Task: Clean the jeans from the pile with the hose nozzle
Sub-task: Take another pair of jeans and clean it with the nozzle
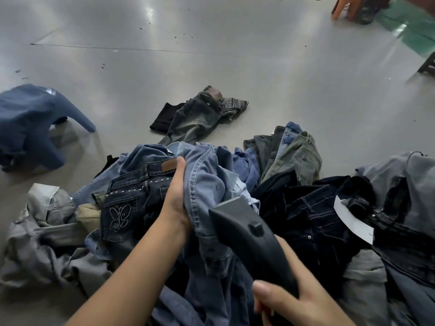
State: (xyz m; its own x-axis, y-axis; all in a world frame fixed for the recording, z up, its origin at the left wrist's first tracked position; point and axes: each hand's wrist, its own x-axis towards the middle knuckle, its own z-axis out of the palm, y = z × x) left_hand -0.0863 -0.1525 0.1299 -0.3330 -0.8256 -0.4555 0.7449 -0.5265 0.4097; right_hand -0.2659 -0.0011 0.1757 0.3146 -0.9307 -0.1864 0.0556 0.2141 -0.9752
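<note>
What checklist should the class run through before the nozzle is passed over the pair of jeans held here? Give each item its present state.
1. Nozzle held firmly: ok. The right hand grips the handle of the hose nozzle.
2. Jeans held: ok. The left hand grips the light blue jeans at a seam.
3. Nozzle mouth aimed at the held fabric: ok, its wide end lies against the light blue denim.
4. Jeans separated from the pile: not ok, they sit bunched among the other pairs.
5. Fabric spread flat: not ok, it is crumpled and folded.
6. Hose connected and running: cannot tell, no hose shows.
</note>
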